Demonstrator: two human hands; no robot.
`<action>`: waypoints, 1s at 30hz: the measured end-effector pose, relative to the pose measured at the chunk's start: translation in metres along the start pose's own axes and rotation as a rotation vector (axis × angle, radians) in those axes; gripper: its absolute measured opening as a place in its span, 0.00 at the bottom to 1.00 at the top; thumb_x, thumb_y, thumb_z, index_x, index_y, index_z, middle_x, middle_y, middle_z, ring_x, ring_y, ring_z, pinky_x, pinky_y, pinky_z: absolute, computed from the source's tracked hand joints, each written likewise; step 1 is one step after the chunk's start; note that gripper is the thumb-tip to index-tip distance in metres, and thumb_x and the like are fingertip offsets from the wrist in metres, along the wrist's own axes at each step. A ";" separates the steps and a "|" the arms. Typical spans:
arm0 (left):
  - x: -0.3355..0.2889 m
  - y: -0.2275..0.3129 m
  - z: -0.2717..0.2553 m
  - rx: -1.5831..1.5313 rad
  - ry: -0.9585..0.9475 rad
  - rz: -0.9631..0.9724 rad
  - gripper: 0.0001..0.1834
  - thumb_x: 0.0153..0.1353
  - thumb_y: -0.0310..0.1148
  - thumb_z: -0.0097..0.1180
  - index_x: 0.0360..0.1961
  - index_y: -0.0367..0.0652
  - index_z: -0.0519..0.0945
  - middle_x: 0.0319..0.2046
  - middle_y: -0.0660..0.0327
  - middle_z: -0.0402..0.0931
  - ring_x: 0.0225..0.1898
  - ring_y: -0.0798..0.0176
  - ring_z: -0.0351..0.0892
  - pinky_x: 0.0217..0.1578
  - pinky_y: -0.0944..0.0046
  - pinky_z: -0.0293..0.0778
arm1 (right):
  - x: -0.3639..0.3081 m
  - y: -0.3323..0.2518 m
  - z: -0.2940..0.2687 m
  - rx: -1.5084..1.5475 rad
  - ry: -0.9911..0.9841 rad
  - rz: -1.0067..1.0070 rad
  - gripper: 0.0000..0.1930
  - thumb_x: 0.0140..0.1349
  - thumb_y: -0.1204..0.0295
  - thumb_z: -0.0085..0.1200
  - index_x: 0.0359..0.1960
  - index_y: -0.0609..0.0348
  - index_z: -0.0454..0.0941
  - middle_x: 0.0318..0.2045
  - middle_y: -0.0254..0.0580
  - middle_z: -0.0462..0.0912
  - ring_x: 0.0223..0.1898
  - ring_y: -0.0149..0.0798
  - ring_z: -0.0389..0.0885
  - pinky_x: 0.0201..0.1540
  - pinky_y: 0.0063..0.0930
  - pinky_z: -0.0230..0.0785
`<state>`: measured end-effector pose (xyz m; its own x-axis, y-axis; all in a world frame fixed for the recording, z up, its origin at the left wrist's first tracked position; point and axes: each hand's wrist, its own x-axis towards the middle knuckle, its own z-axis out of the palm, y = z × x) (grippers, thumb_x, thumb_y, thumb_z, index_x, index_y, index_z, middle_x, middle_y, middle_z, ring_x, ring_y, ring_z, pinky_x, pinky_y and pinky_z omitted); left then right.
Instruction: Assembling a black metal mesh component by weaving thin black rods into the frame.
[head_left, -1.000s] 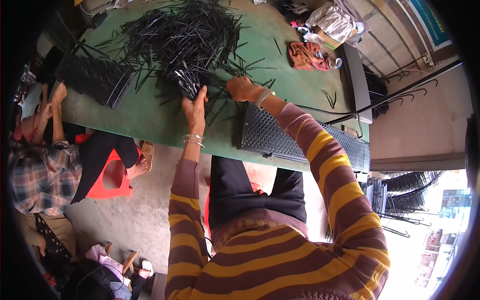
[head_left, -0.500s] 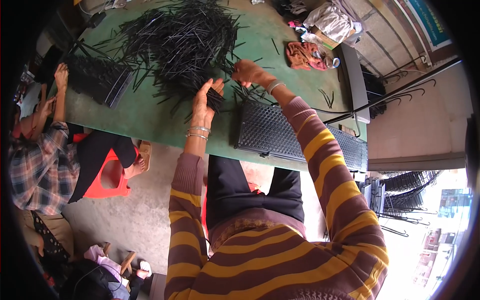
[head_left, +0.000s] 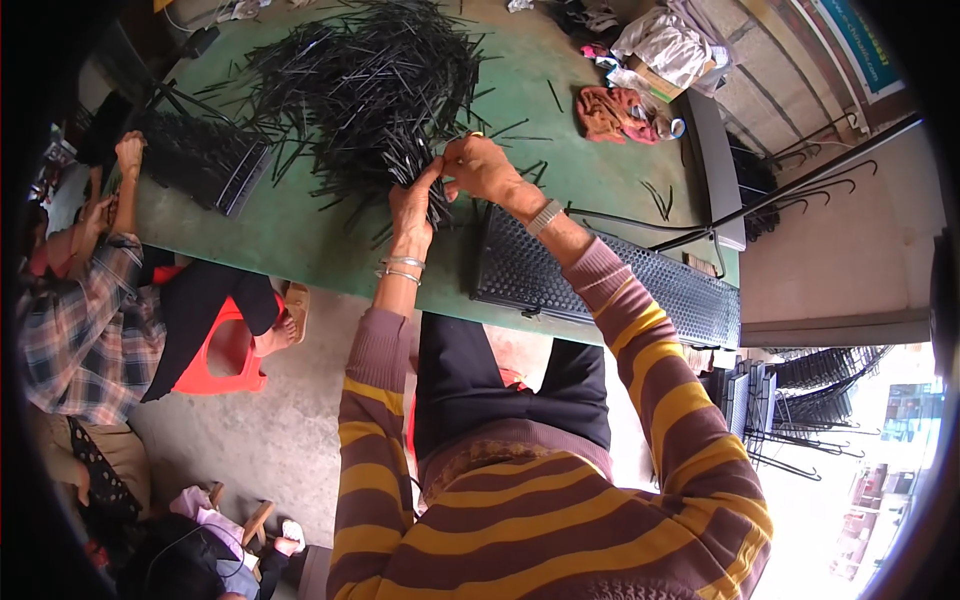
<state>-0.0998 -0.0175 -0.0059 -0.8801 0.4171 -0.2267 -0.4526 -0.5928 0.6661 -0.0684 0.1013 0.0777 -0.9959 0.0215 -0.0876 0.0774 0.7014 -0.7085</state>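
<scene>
My left hand [head_left: 410, 208] is closed around a bundle of thin black strips [head_left: 437, 208], at the near edge of a large loose pile of the same strips [head_left: 370, 85]. Right beside it, my right hand [head_left: 487, 172] has its fingers curled in, the fingertips meeting the left thumb and the bundle. Whatever those right fingers pinch is hidden. To the right, below my right wrist, a black perforated rack panel [head_left: 580, 265] lies along the near edge of the green table [head_left: 330, 262].
A long black hooked bar [head_left: 790, 185] crosses the right side. An orange cloth [head_left: 608, 113] and bagged items [head_left: 665, 50] lie at the far right. On the left, a co-worker in a plaid shirt [head_left: 85, 330] handles another black rack [head_left: 200, 165], near a red stool [head_left: 225, 350].
My right hand has moved left, from above the table to against my left hand. The left hand has turned slightly, and its bundle of strips shows more between the hands.
</scene>
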 end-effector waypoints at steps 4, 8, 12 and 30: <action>-0.013 0.005 0.006 0.231 0.053 0.182 0.07 0.54 0.30 0.65 0.28 0.39 0.80 0.21 0.63 0.77 0.18 0.68 0.71 0.22 0.70 0.67 | 0.000 -0.005 -0.007 -0.046 0.146 -0.081 0.05 0.53 0.75 0.49 0.26 0.62 0.78 0.23 0.44 0.82 0.26 0.39 0.82 0.32 0.30 0.73; -0.026 -0.001 -0.010 0.469 -0.005 0.380 0.11 0.56 0.29 0.64 0.39 0.37 0.79 0.31 0.66 0.78 0.32 0.71 0.75 0.35 0.70 0.70 | -0.009 -0.038 -0.006 0.752 0.154 0.035 0.33 0.62 0.40 0.46 0.43 0.65 0.77 0.33 0.38 0.79 0.38 0.33 0.73 0.43 0.30 0.70; -0.039 -0.020 -0.019 0.626 -0.017 0.434 0.18 0.56 0.28 0.63 0.46 0.35 0.75 0.42 0.68 0.77 0.43 0.73 0.73 0.46 0.70 0.69 | -0.014 -0.021 0.026 0.661 0.181 -0.104 0.31 0.66 0.45 0.44 0.43 0.66 0.79 0.35 0.43 0.81 0.39 0.33 0.75 0.45 0.28 0.70; -0.064 -0.024 -0.025 0.670 0.041 0.596 0.14 0.57 0.27 0.60 0.43 0.36 0.74 0.35 0.64 0.76 0.37 0.71 0.72 0.41 0.70 0.70 | -0.055 -0.028 0.054 0.410 0.292 -0.142 0.26 0.68 0.57 0.47 0.56 0.69 0.68 0.46 0.56 0.78 0.49 0.46 0.77 0.52 0.32 0.68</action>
<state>-0.0360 -0.0471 -0.0255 -0.9523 0.1361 0.2730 0.2487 -0.1716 0.9532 -0.0130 0.0419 0.0643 -0.9647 0.1855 0.1869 -0.1060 0.3761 -0.9205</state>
